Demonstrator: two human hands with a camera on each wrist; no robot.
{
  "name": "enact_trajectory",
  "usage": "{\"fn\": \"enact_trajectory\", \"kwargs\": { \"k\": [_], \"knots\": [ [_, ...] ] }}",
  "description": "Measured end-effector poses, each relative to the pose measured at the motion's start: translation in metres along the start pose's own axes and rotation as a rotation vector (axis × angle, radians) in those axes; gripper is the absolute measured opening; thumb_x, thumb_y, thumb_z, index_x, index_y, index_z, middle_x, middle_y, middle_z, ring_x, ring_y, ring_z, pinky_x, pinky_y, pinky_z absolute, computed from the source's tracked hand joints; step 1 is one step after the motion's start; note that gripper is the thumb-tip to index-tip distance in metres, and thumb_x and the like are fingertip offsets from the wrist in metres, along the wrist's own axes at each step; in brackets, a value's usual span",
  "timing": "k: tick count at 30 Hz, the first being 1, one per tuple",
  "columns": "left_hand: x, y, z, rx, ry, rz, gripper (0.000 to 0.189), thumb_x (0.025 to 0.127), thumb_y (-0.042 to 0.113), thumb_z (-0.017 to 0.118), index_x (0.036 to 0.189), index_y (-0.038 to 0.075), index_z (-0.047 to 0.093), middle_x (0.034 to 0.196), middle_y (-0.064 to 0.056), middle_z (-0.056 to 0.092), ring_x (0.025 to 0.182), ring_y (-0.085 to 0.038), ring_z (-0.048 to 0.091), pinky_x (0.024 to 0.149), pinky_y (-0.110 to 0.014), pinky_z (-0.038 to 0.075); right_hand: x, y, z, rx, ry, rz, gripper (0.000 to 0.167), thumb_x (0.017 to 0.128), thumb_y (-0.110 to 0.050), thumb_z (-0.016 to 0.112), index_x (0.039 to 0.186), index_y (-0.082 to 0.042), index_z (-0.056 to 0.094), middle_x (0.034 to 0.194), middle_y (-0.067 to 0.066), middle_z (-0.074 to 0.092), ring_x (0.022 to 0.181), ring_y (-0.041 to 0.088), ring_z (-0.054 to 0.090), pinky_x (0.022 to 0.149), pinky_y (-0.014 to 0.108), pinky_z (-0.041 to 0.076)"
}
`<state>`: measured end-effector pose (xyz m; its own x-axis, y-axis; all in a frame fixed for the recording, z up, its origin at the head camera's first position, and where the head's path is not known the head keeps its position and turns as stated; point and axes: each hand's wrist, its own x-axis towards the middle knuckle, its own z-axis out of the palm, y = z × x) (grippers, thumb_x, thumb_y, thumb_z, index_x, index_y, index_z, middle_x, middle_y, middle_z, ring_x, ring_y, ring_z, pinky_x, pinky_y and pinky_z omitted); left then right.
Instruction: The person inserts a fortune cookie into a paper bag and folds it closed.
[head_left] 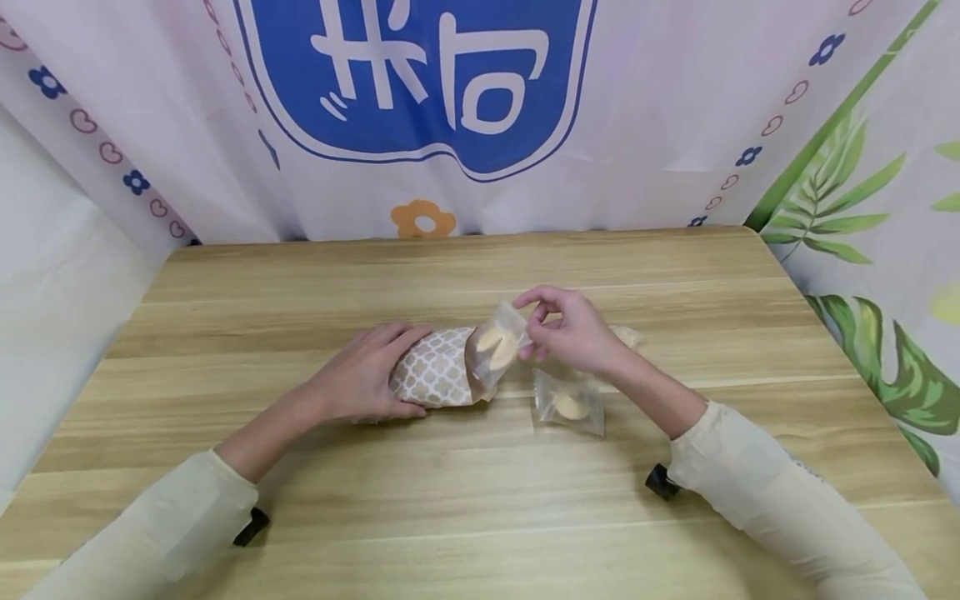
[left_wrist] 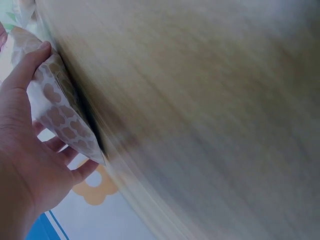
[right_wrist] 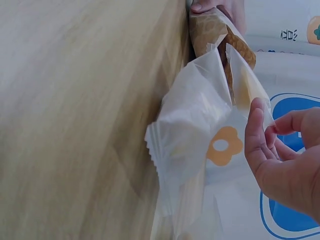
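Note:
A patterned tan-and-white paper bag [head_left: 435, 367] lies on its side, its torn-looking mouth facing right. My left hand [head_left: 367, 371] grips the closed end, thumb on the near side and fingers on the far side, as the left wrist view also shows on the bag [left_wrist: 57, 107]. At the mouth, my right hand [head_left: 576, 329] pinches the upper corner of a clear-wrapped fortune cookie [head_left: 498, 340]; its lower end overlaps the opening. In the right wrist view, thumb and fingers meet at the edge of this wrapper [right_wrist: 248, 82]. The inside of the bag is mostly hidden.
Another wrapped fortune cookie [head_left: 570, 406] lies on the wooden table [head_left: 465, 500] below my right hand. A further clear packet [head_left: 628, 336] shows partly behind the right wrist. A printed cloth [head_left: 645, 167] hangs along the table's far edge.

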<state>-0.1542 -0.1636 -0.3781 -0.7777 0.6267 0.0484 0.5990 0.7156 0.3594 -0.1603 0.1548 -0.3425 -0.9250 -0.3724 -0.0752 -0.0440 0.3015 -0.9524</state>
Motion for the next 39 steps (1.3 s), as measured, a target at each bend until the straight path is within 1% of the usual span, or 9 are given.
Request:
{"fn": "enact_trajectory", "kwargs": {
  "k": [5, 9, 12, 18, 23, 27, 30, 34, 39],
  "knots": [
    [-0.001, 0.001, 0.0, -0.001, -0.007, 0.0, 0.11, 0.067, 0.05, 0.095, 0.155, 0.008, 0.045, 0.142, -0.016, 0.055, 0.13, -0.04, 0.054, 0.11, -0.063, 0.04, 0.0, 0.0, 0.004, 0.007, -0.028, 0.027, 0.047, 0.095, 0.013, 0.055, 0.141, 0.004, 0.054, 0.089, 0.014, 0.058, 0.078, 0.03, 0.074, 0.068, 0.036, 0.063],
    [-0.001, 0.001, -0.001, -0.009, -0.006, -0.006, 0.109, 0.067, 0.049, 0.095, 0.155, 0.008, 0.045, 0.144, -0.016, 0.054, 0.131, -0.04, 0.052, 0.11, -0.064, 0.039, 0.001, -0.002, 0.004, 0.017, -0.035, 0.043, 0.042, 0.096, 0.012, 0.056, 0.137, 0.005, 0.057, 0.091, 0.014, 0.058, 0.08, 0.034, 0.073, 0.067, 0.034, 0.063],
    [-0.001, 0.001, -0.001, -0.01, -0.004, -0.009, 0.109, 0.067, 0.049, 0.095, 0.155, 0.009, 0.045, 0.144, -0.016, 0.054, 0.132, -0.04, 0.052, 0.111, -0.064, 0.039, 0.001, -0.003, 0.003, 0.007, -0.036, 0.041, 0.038, 0.096, 0.011, 0.055, 0.133, 0.005, 0.06, 0.091, 0.015, 0.058, 0.082, 0.037, 0.074, 0.068, 0.037, 0.063],
    [-0.001, 0.0, -0.001, -0.009, -0.003, -0.007, 0.109, 0.067, 0.049, 0.095, 0.155, 0.008, 0.045, 0.145, -0.015, 0.054, 0.133, -0.039, 0.052, 0.111, -0.064, 0.039, 0.002, -0.003, 0.003, -0.01, -0.022, 0.037, 0.037, 0.095, 0.011, 0.055, 0.131, 0.003, 0.062, 0.092, 0.016, 0.058, 0.079, 0.033, 0.074, 0.069, 0.041, 0.064],
    [-0.002, 0.001, -0.001, -0.014, -0.008, -0.008, 0.109, 0.067, 0.049, 0.095, 0.155, 0.008, 0.045, 0.146, -0.015, 0.053, 0.134, -0.04, 0.051, 0.111, -0.064, 0.039, 0.001, 0.0, 0.008, 0.046, -0.006, 0.079, 0.039, 0.096, 0.012, 0.055, 0.134, 0.004, 0.057, 0.095, 0.017, 0.057, 0.077, 0.028, 0.074, 0.07, 0.037, 0.064],
    [-0.001, 0.001, -0.001, -0.013, -0.007, -0.008, 0.108, 0.067, 0.049, 0.095, 0.154, 0.008, 0.045, 0.146, -0.016, 0.053, 0.133, -0.04, 0.052, 0.111, -0.064, 0.039, 0.001, 0.001, 0.014, 0.099, -0.001, 0.115, 0.045, 0.096, 0.013, 0.054, 0.14, 0.002, 0.052, 0.096, 0.016, 0.056, 0.078, 0.029, 0.074, 0.071, 0.037, 0.064],
    [0.0, 0.001, -0.001, -0.011, -0.003, -0.008, 0.108, 0.067, 0.049, 0.095, 0.154, 0.008, 0.046, 0.145, -0.016, 0.054, 0.132, -0.04, 0.052, 0.111, -0.064, 0.039, 0.002, 0.001, 0.019, 0.118, -0.025, 0.13, 0.052, 0.095, 0.014, 0.053, 0.144, -0.001, 0.048, 0.095, 0.016, 0.056, 0.081, 0.031, 0.075, 0.072, 0.038, 0.064],
    [0.0, 0.0, -0.001, -0.009, -0.003, -0.007, 0.109, 0.067, 0.049, 0.095, 0.154, 0.008, 0.046, 0.145, -0.015, 0.054, 0.132, -0.04, 0.052, 0.11, -0.064, 0.04, 0.001, 0.0, 0.022, 0.109, -0.077, 0.126, 0.06, 0.094, 0.014, 0.053, 0.151, -0.003, 0.042, 0.092, 0.015, 0.056, 0.078, 0.031, 0.075, 0.067, 0.036, 0.062],
    [0.0, 0.0, 0.0, -0.008, -0.007, -0.004, 0.109, 0.067, 0.049, 0.095, 0.155, 0.007, 0.045, 0.146, -0.017, 0.053, 0.133, -0.041, 0.052, 0.111, -0.065, 0.039, -0.001, -0.001, 0.023, 0.052, -0.126, 0.118, 0.064, 0.094, 0.014, 0.055, 0.153, -0.007, 0.044, 0.088, 0.014, 0.058, 0.072, 0.029, 0.073, 0.06, 0.034, 0.06]
  ]
}}
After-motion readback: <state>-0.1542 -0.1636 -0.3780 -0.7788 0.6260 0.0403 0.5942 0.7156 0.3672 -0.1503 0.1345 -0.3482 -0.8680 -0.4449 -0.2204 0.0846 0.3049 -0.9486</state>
